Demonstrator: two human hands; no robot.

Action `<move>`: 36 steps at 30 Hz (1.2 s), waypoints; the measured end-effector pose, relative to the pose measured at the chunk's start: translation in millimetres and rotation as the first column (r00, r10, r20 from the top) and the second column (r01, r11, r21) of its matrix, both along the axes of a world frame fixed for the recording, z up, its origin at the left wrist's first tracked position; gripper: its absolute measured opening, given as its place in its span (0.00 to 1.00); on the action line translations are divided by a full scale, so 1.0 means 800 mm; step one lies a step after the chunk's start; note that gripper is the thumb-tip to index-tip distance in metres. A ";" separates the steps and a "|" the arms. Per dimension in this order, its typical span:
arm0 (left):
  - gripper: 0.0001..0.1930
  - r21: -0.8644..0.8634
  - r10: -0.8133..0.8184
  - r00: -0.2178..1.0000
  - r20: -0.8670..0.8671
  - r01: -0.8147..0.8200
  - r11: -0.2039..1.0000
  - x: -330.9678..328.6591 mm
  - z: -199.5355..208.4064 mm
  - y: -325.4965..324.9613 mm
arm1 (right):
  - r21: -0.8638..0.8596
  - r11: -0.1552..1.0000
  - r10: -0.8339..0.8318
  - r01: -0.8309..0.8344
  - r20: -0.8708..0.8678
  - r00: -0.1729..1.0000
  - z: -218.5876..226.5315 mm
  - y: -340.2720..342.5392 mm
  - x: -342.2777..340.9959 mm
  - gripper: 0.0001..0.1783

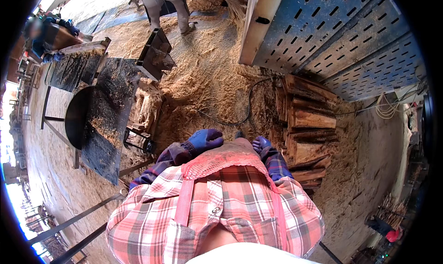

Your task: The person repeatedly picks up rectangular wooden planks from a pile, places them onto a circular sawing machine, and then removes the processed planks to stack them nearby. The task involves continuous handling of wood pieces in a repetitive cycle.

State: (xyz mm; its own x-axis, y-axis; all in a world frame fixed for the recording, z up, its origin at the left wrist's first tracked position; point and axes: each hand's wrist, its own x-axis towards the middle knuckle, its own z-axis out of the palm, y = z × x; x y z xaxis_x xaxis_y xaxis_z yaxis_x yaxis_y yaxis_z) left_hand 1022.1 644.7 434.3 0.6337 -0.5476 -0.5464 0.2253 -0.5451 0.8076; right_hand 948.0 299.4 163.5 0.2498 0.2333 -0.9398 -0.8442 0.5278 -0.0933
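Observation:
Both of my hands wear blue-purple work gloves and are close to my waist, at the far edge of my reddish apron. My left hand is closed, its fingers curled downward. A short way to the right, my right hand is also curled closed beside the apron. Whatever either palm might hold is hidden from above. To the right of my right hand lies a stack of rough wood slabs. Left of my left hand stands a dark saw table strewn with sawdust, with a large dark round blade at its side.
Sawdust covers the floor ahead, crossed by a black cable. A blue slotted metal panel rises at the far right. One person stands ahead; another person's gloved hand is at the saw table's far end. Metal bars are behind left.

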 end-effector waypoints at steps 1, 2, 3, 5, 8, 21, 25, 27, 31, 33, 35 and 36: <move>0.26 0.004 0.005 1.000 0.004 -0.005 1.000 -0.001 0.000 0.001 | -0.051 0.999 0.003 -0.004 -0.016 1.000 0.011 0.009 0.004 0.07; 0.26 0.005 0.017 1.000 -0.008 -0.017 1.000 -0.003 0.002 0.002 | -0.101 0.995 0.005 -0.008 -0.032 0.999 0.022 0.017 0.008 0.07; 0.26 0.001 0.021 1.000 -0.018 -0.021 1.000 -0.002 0.007 0.001 | -0.158 0.987 -0.001 -0.006 -0.046 0.999 0.024 0.017 0.008 0.07; 0.26 -0.012 0.023 1.000 -0.021 -0.023 1.000 -0.003 0.006 0.002 | -0.141 0.990 0.014 -0.019 -0.036 0.999 0.026 0.017 0.008 0.07; 0.26 -0.038 0.029 0.999 -0.017 -0.029 0.999 -0.008 -0.005 0.005 | -0.084 0.996 0.038 -0.039 -0.018 0.999 0.019 0.012 0.005 0.06; 0.22 -0.038 0.064 0.996 0.057 -0.062 0.997 -0.011 -0.007 0.014 | -0.217 0.974 0.049 -0.067 -0.084 0.995 0.064 0.037 0.028 0.10; 0.17 -0.132 0.075 0.988 0.136 -0.057 0.990 -0.012 -0.008 0.001 | 0.036 0.999 -0.009 0.011 -0.070 0.998 0.023 0.004 -0.002 0.12; 0.17 -0.166 0.086 0.988 0.127 -0.064 0.984 -0.014 -0.023 0.010 | 0.074 0.997 0.031 -0.031 -0.008 0.999 0.006 -0.001 0.006 0.09; 0.17 -0.181 0.176 0.978 0.114 -0.154 0.971 -0.022 -0.019 0.021 | -0.289 0.949 0.119 -0.128 -0.047 0.992 0.028 0.037 0.025 0.09; 0.18 -0.147 0.175 0.979 0.105 -0.159 0.976 -0.025 -0.015 0.030 | -0.276 0.949 0.146 -0.152 -0.043 0.988 0.044 0.051 0.029 0.09; 0.17 -0.168 0.176 0.978 0.114 -0.156 0.973 -0.024 -0.007 0.035 | -0.229 0.960 0.161 -0.161 -0.017 0.987 0.021 0.040 0.022 0.12; 0.17 -0.172 0.184 0.976 0.120 -0.162 0.972 -0.026 -0.004 0.040 | -0.187 0.967 0.173 -0.172 -0.014 0.985 0.018 0.044 0.023 0.13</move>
